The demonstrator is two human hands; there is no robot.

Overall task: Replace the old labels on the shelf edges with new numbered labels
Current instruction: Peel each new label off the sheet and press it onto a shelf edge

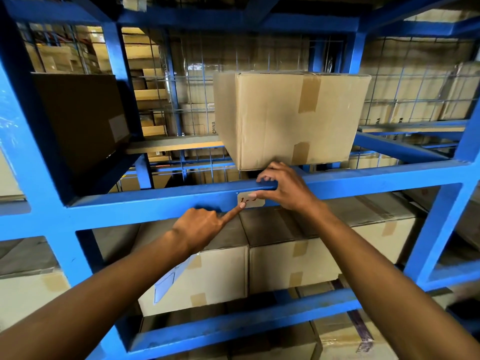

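Head cam, looking up into a blue steel rack [39, 178] w/ wire mesh behind. Biggest item on the upper shelf: a tan cardboard box [288, 118], taped down the front seam, sitting above the front beam and overhanging it slightly. To its left, in the next bay, a dark brown box [80, 120], tilted back into shadow. Below the beam, a row of pale cartons [298, 261] packed side by side, tape patches on their fronts; one at left carries a white sheet peeling at an angle. More cartons on the level under that, partly cut off.

Front beam [155, 201] runs across the mid frame, blue, scuffed. Both forearms reach up to it from the bottom corners.

Right hand [283, 188]: fingers curled over the beam's top edge, thumb down on the front face, tip touching the upper part of the label. Grip is hooked on the beam rather than closed round anything loose.

Left hand [205, 224]: fist mostly clenched, index finger straight out, tip pressing the label's lower left corner. Holds nothing.

Label [253, 201]: small pale rectangle stuck on the beam's front face, just under the tan box, between the two hands. Dark handwritten marks on it, partly covered by thumb and fingertip, so can't read the no. Can't tell if it is an old or new one.
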